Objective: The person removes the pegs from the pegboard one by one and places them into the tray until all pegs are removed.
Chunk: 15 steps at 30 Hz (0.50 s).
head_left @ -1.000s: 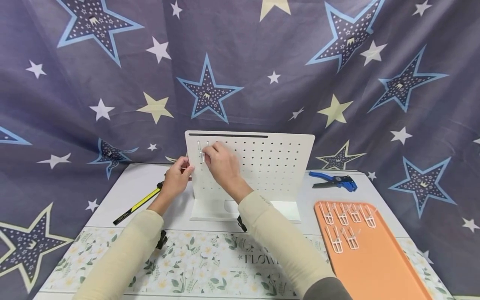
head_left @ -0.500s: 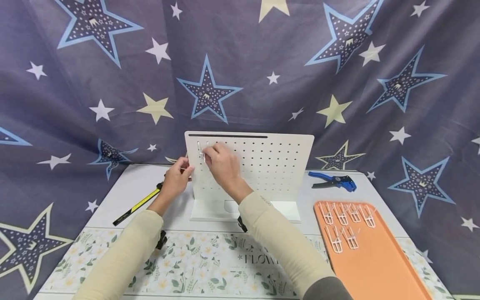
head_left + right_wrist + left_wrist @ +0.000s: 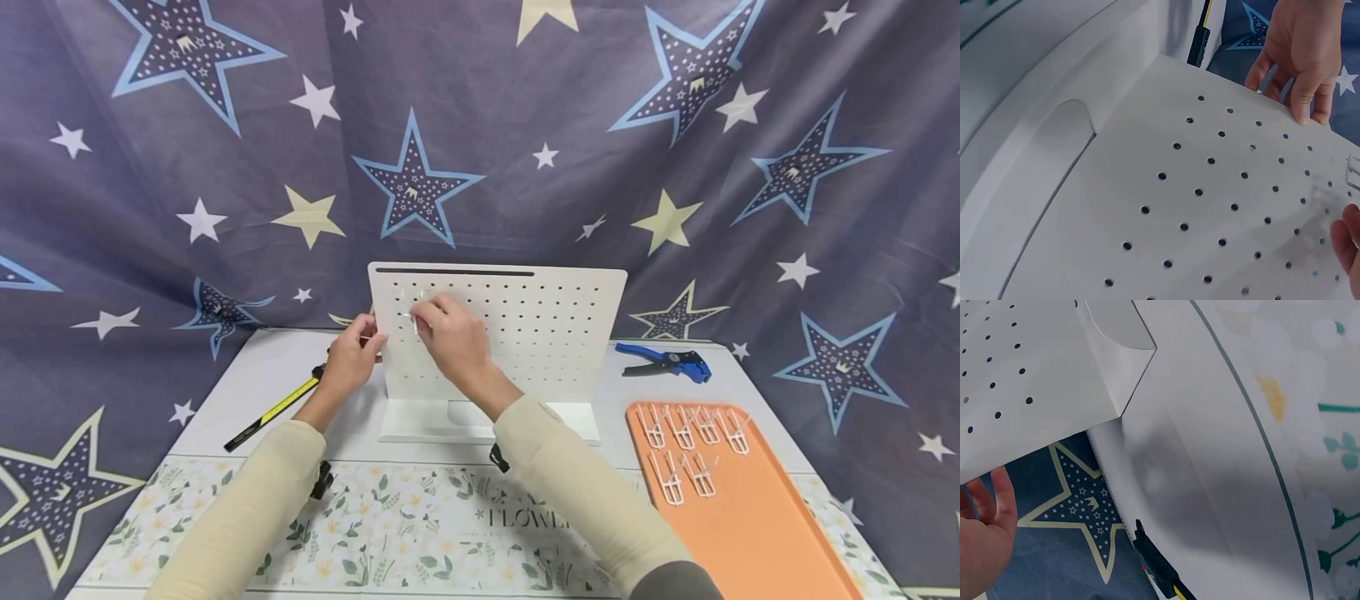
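A white pegboard (image 3: 540, 358) stands upright on its base at the table's back. My left hand (image 3: 356, 350) grips its left edge, thumb in front and the other fingers behind; the left wrist view shows these fingers (image 3: 1002, 500) at the edge. My right hand (image 3: 455, 340) pinches a small white wire hook (image 3: 416, 323) in front of the board's upper left holes. Part of that wire hook (image 3: 1354, 172) shows at the right border of the right wrist view, above the right fingertips (image 3: 1342, 240).
An orange tray (image 3: 742, 533) at the right holds several white wire hooks (image 3: 670, 479). Behind it lies a blue-and-black plier-like tool (image 3: 667, 364). A slim black-and-yellow tool (image 3: 281, 406) lies left of the board. A star-patterned curtain (image 3: 495, 208) hangs behind the table.
My right hand has shifted slightly right and down with the wire hook, uncovering holes at the board's upper left. The left hand keeps its grip on the edge.
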Each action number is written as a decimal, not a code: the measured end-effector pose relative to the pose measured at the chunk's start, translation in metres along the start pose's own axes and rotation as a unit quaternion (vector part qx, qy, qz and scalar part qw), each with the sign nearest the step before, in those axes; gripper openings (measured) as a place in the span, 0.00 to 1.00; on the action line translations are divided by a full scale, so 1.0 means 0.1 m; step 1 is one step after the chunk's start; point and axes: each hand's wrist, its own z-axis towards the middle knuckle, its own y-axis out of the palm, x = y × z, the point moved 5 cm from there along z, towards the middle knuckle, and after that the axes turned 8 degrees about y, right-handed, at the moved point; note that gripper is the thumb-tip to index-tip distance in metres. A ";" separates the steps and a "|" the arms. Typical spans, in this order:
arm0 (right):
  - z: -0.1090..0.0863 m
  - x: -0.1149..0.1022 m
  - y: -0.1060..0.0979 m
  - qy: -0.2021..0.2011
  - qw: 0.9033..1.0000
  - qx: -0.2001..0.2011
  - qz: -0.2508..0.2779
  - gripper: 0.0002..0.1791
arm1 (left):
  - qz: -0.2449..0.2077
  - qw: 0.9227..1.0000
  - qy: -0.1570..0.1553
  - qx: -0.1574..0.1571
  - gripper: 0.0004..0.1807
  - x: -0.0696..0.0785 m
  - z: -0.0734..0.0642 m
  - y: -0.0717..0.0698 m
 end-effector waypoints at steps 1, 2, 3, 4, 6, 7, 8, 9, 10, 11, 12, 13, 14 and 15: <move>-0.03 0.03 -0.02 0.003 1.000 -0.006 -0.001 0.06 | 0.001 1.000 -0.001 0.000 0.10 -0.01 0.00 0.01; -0.05 0.06 -0.05 0.006 1.000 -0.011 -0.001 0.06 | 0.002 1.000 -0.001 -0.001 0.09 -0.01 0.00 0.01; -0.07 0.09 -0.07 0.008 1.000 -0.015 -0.003 0.06 | 0.003 1.000 -0.001 -0.002 0.09 -0.02 0.00 0.02; -0.09 0.13 -0.10 0.011 1.000 -0.019 -0.003 0.06 | 0.003 1.000 -0.002 -0.003 0.09 -0.02 0.00 0.02; -0.13 0.20 -0.16 0.014 1.000 -0.027 0.000 0.06 | 0.003 1.000 -0.003 -0.003 0.09 -0.03 0.00 0.02; -0.15 0.23 -0.19 0.016 0.999 -0.031 0.003 0.06 | 0.003 1.000 -0.003 -0.004 0.09 -0.02 0.00 0.02; -0.17 0.27 -0.23 0.018 0.999 -0.035 0.008 0.07 | 0.004 1.000 -0.003 -0.006 0.09 -0.02 0.00 0.03; -0.19 0.31 -0.26 0.022 0.999 -0.040 0.012 0.07 | 0.004 1.000 -0.003 -0.006 0.10 -0.02 -0.01 0.03; -0.21 0.35 -0.29 0.026 0.999 -0.045 0.014 0.07 | 0.004 1.000 -0.003 -0.006 0.10 -0.01 -0.01 0.02; -0.23 0.39 -0.33 0.030 0.998 -0.050 0.017 0.07 | 0.006 1.000 -0.002 -0.006 0.10 -0.01 -0.01 0.02; -0.25 0.43 -0.36 0.035 0.998 -0.056 0.017 0.07 | 0.007 1.000 -0.001 -0.006 0.10 0.00 0.00 0.02; -0.26 0.48 -0.40 0.041 0.997 -0.062 0.017 0.07 | 0.009 1.000 0.000 -0.006 0.10 0.01 0.00 0.02; -0.28 0.52 -0.44 0.047 0.996 -0.069 0.017 0.07 | 0.010 1.000 0.001 -0.004 0.10 0.01 0.00 0.02; -0.30 0.56 -0.48 0.053 0.995 -0.077 0.017 0.07 | 0.011 1.000 0.002 -0.004 0.10 0.01 0.00 0.02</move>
